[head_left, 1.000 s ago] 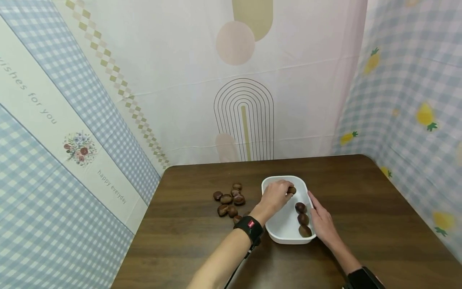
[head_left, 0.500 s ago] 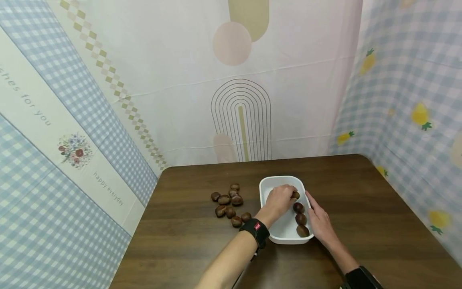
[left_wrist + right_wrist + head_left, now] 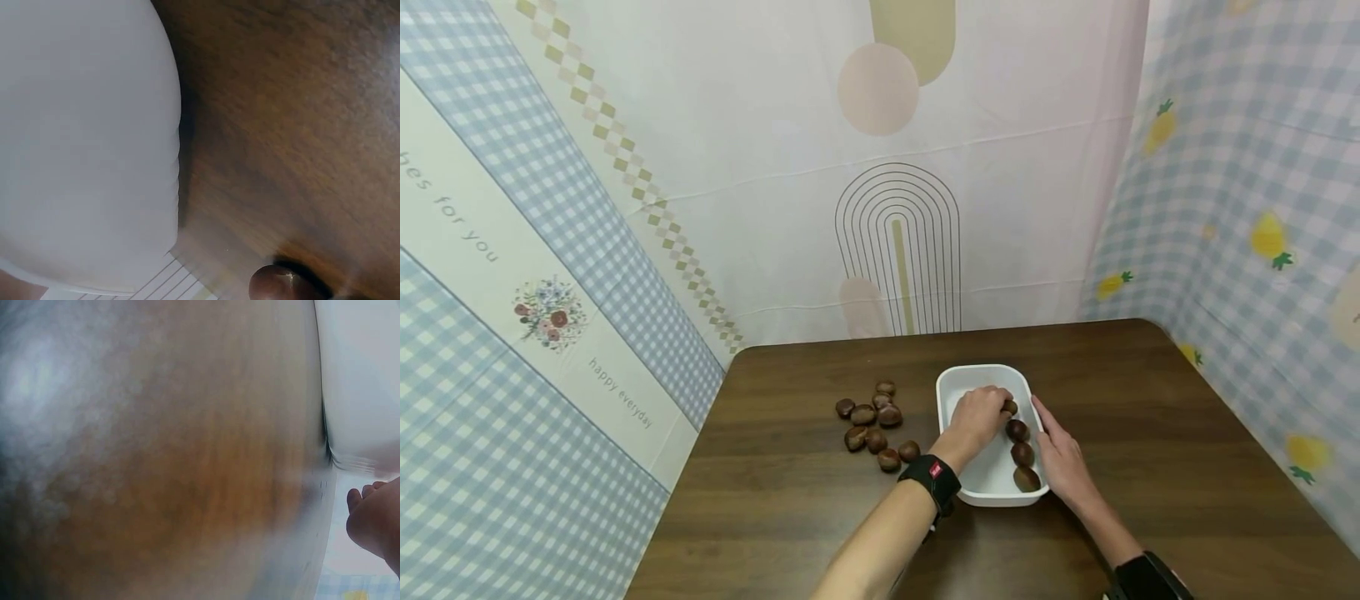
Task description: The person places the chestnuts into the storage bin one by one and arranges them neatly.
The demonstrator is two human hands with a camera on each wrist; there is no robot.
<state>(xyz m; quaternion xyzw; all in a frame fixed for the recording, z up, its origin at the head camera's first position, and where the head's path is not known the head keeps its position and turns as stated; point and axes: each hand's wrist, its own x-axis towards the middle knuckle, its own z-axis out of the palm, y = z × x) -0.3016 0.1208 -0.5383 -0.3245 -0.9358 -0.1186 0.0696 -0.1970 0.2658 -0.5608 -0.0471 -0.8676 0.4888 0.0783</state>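
My left hand (image 3: 979, 417) reaches into a white container (image 3: 951, 377) and pinches a chestnut (image 3: 1009, 407) by its inner right side. Three more chestnuts (image 3: 1022, 454) sit in a row along that wall, towards me from the held one. My right hand (image 3: 1065, 464) holds the container's right side, one finger lying along the outer wall and the thumb at the rim. In the left wrist view the container's outer wall (image 3: 94, 137) fills the left part. Part of my right hand (image 3: 378, 519) shows at the edge of the right wrist view.
Left of the container, several loose chestnuts (image 3: 876, 441) lie on the brown wooden table (image 3: 760, 500). Patterned cloths (image 3: 760, 167) hang behind the table and along both sides.
My left hand has moved slightly nearer with the pinched chestnut, bringing it close to the row. My right hand stays at the container's side. The head view has shifted a little.
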